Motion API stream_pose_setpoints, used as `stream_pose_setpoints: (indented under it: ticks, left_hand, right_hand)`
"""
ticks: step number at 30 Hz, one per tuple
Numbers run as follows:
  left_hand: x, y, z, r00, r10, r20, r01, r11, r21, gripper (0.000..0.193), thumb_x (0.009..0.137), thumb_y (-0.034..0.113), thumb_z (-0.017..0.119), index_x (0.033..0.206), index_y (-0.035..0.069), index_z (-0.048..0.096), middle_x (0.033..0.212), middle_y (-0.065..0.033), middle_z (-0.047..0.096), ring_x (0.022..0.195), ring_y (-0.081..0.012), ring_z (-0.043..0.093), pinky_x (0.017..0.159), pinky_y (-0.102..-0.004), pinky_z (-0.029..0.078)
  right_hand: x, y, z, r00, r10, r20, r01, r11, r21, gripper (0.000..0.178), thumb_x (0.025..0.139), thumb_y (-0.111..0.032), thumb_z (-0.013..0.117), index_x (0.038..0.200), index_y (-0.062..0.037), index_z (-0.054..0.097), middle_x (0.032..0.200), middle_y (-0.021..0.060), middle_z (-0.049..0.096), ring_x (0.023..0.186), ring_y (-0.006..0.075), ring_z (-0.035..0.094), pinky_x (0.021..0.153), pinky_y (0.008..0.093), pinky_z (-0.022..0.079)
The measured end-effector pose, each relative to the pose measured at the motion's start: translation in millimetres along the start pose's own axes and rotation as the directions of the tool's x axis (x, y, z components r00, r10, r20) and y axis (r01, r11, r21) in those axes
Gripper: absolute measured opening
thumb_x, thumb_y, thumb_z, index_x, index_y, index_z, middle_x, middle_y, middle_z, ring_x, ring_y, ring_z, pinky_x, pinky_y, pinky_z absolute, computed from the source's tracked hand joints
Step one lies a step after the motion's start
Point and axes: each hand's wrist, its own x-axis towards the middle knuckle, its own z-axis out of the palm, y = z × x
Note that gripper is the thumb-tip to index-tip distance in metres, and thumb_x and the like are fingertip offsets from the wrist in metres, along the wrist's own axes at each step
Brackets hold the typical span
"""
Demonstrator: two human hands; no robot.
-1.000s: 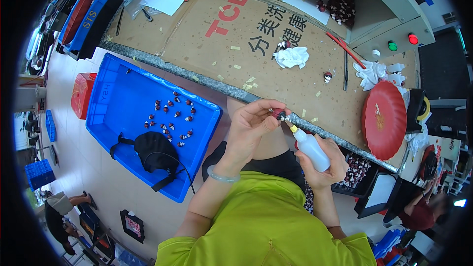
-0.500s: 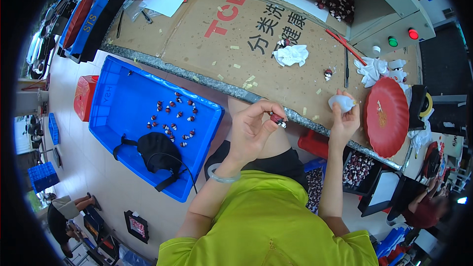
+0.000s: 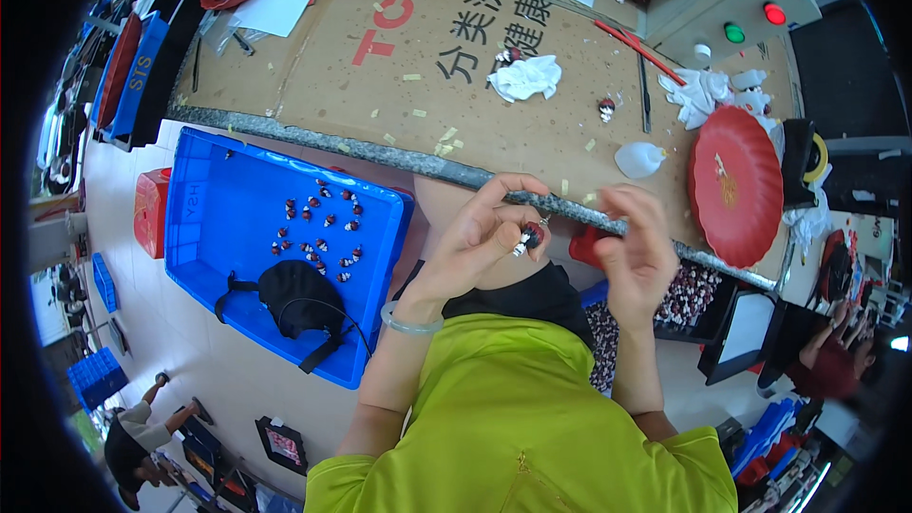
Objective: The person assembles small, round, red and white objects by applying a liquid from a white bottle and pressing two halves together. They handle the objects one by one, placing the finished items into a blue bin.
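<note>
My left hand (image 3: 465, 252) pinches a small dark red and white figurine (image 3: 528, 238) between thumb and fingertips, over my lap at the table's front edge. To its right, my right hand (image 3: 635, 261) is raised with nothing visible in it, its fingers bent, apart and somewhat blurred. Beyond that hand, a small white squeeze bottle (image 3: 640, 160) lies on the cardboard-covered table (image 3: 332, 76). One similar figurine (image 3: 606, 109) rests farther back on the cardboard. Another one touches a crumpled white tissue (image 3: 525, 78).
At left, a blue bin (image 3: 218, 256) holds several figurines and a black bag (image 3: 302, 299). A red scalloped plate (image 3: 736, 185) sits at the table's right, near a red stick (image 3: 638, 52) and a roll of yellow tape (image 3: 817, 159). Below the table, a black tray (image 3: 689, 331) holds many pieces.
My right hand has put the white bottle down on the table and moved nearer my left hand. The left hand keeps its figurine, now turned differently. The whole view has shifted slightly.
</note>
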Motion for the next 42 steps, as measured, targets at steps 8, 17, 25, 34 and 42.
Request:
stream_pose_setpoints:
  ticks: [8, 17, 25, 34, 42]
  left_hand:
    - [-8, -7, 4, 0.994, -0.087, -0.06, 0.087, 0.996, -0.003, 0.052, 0.094, 0.034, 0.048, 0.131, 0.004, 0.027, 0.11, -0.0085, 0.052, 0.099, -0.0141, 0.051, 0.087, -0.0259, 0.039]
    - [-13, -21, 11, 0.893, 0.415, -0.175, -0.188, 0.696, 0.693, 0.049, 0.073, 0.023, 0.074, 0.112, -0.003, 0.058, 0.108, -0.0151, 0.061, 0.096, -0.0242, 0.061, 0.082, -0.0326, 0.049]
    - [-9, -19, 25, 0.824, 0.53, -0.198, -0.206, 0.607, 0.768, 0.033, 0.078, 0.018, 0.07, 0.1, -0.005, 0.061, 0.096, -0.0167, 0.065, 0.088, -0.0267, 0.065, 0.077, -0.0317, 0.051]
    - [-6, -16, 30, 0.773, 0.607, -0.185, -0.233, 0.543, 0.807, 0.031, 0.08, 0.02, 0.068, 0.097, -0.005, 0.061, 0.092, -0.0174, 0.065, 0.084, -0.0272, 0.065, 0.075, -0.0316, 0.05]
    - [-5, -15, 31, 0.757, 0.622, -0.202, -0.238, 0.549, 0.801, 0.03, 0.079, 0.018, 0.069, 0.096, -0.005, 0.062, 0.09, -0.0178, 0.065, 0.083, -0.0272, 0.064, 0.075, -0.0313, 0.05]
  right_hand:
    - [-2, 4, 21, 0.952, 0.124, 0.281, -0.14, 0.989, 0.04, 0.03, 0.063, -0.007, 0.077, 0.092, -0.0033, 0.069, 0.099, 0.0061, 0.061, 0.083, 0.016, 0.059, 0.072, 0.0258, 0.045]
    - [-5, 12, 29, 0.991, 0.043, 0.13, -0.048, 0.998, 0.042, 0.021, 0.062, 0.001, 0.075, 0.081, 0.002, 0.066, 0.08, 0.0108, 0.064, 0.074, 0.0208, 0.063, 0.067, 0.0273, 0.049]
    - [-9, 11, 33, 0.997, -0.012, 0.077, 0.006, 0.997, 0.082, 0.019, 0.063, 0.001, 0.075, 0.079, 0.0027, 0.064, 0.078, 0.0128, 0.063, 0.071, 0.0212, 0.062, 0.064, 0.0278, 0.048]
    - [-6, 9, 36, 0.995, -0.085, 0.052, 0.081, 0.994, 0.074, 0.019, 0.065, -0.002, 0.076, 0.079, 0.0034, 0.063, 0.077, 0.0129, 0.062, 0.069, 0.0225, 0.061, 0.063, 0.028, 0.048]
    - [-5, 9, 37, 0.995, -0.079, 0.055, 0.075, 0.995, 0.065, 0.018, 0.065, -0.001, 0.074, 0.078, 0.0034, 0.063, 0.076, 0.0133, 0.061, 0.069, 0.0231, 0.06, 0.062, 0.0282, 0.048]
